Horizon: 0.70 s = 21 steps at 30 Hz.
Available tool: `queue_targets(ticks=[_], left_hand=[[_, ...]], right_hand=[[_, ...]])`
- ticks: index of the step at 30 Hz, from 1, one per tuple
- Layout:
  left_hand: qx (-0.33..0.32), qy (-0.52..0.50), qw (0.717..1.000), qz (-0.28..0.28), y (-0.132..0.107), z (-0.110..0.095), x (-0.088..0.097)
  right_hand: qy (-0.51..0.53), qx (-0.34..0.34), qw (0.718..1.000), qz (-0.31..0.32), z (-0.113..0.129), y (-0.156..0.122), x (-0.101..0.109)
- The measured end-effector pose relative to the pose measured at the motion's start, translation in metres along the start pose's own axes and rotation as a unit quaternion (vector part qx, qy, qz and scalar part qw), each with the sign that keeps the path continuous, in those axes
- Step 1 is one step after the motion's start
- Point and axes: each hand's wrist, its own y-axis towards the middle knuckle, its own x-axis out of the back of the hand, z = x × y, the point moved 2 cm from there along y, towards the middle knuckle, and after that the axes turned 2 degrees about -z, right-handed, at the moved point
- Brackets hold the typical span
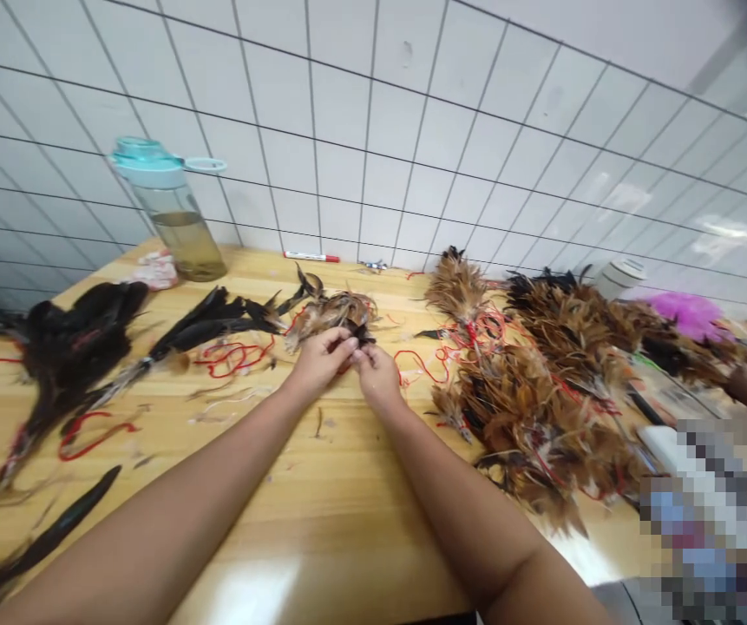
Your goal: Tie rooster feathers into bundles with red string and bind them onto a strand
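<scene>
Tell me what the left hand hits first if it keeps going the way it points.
Probably the brown feather bundle right at the left hand fingertips; they already touch it. Beyond it lies bare table, then the tiled wall.

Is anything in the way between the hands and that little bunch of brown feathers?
No, nothing visible is. The left hand and right hand are already touching the small brown feather bunch, fingers pinched at its base. Red strings lie beside it on the wooden table, not between.

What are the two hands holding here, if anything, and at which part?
Both the left hand and the right hand pinch a small bundle of brown feathers at its near end; the tips fan away toward the wall.
</scene>
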Motion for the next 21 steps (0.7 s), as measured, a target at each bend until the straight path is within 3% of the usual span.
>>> queue_targets(ticks=[5,14,21], left_hand=[[0.009,-0.022,0.999,0.043,0.002,-0.002,-0.003],[-0.033,0.050,0.996,0.065,0.003,-0.010,-0.003],[0.021,-0.043,0.995,0.091,0.002,-0.011,-0.004]], right_hand=[[0.009,-0.001,1.000,0.003,-0.001,-0.001,0.004],[-0.027,-0.003,1.000,-0.011,0.008,-0.008,0.014],[-0.011,-0.005,1.000,-0.012,0.009,-0.006,0.013]])
